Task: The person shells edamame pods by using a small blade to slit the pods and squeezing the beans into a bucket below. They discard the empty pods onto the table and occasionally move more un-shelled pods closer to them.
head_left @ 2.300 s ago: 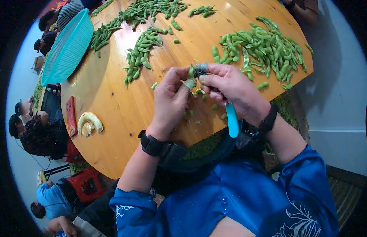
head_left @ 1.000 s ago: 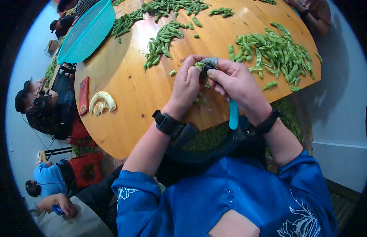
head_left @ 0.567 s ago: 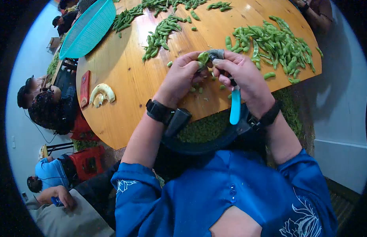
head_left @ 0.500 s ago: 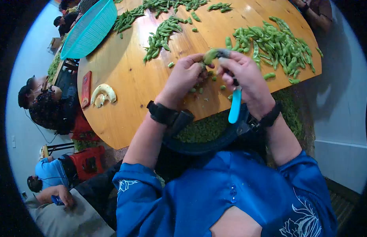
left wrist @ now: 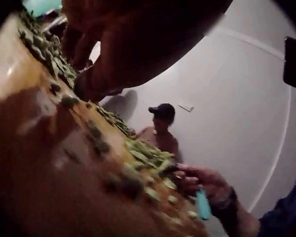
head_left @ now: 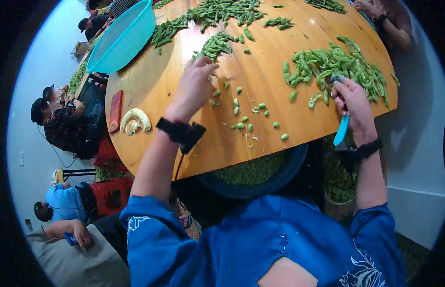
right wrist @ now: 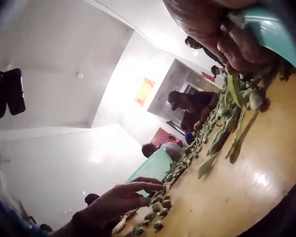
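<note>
Round and of varnished wood, the table (head_left: pixel 150 91) carries the work near its front edge. The right hand (head_left: pixel 350 98) has its fingers curled round a blue-handled tool (head_left: pixel 343 130), the handle pointing back toward the wrist. Its fingertips touch the near edge of the big heap of green pods (head_left: pixel 342 64); whether a pod is already pinched there I cannot tell. The left hand (head_left: pixel 196 86) is well apart, stretched out toward a smaller heap of pods (head_left: pixel 215 45), its fingers loose and spread with nothing in them. As I judge the risks, picking at a pod with the hand that also holds the tool leaves few fingers free. A pod could slip, or the tool's working end could catch a fingertip. The left forearm also passes low over the shelled beans (head_left: pixel 251 115) scattered between the hands, and a sweep of the wrist could roll some off the rim. Only part of that drop is covered by the dark basin (head_left: pixel 241 191) of greens under the edge. Farther out lie a red flat case (head_left: pixel 115 105) and a cream curved piece (head_left: pixel 134 119), and a teal basket (head_left: pixel 122 38) overhangs the far left rim. More pods lie across the far side, and other people (head_left: pixel 64 129) sit around the table against plain white walls (head_left: pixel 414 143).
</note>
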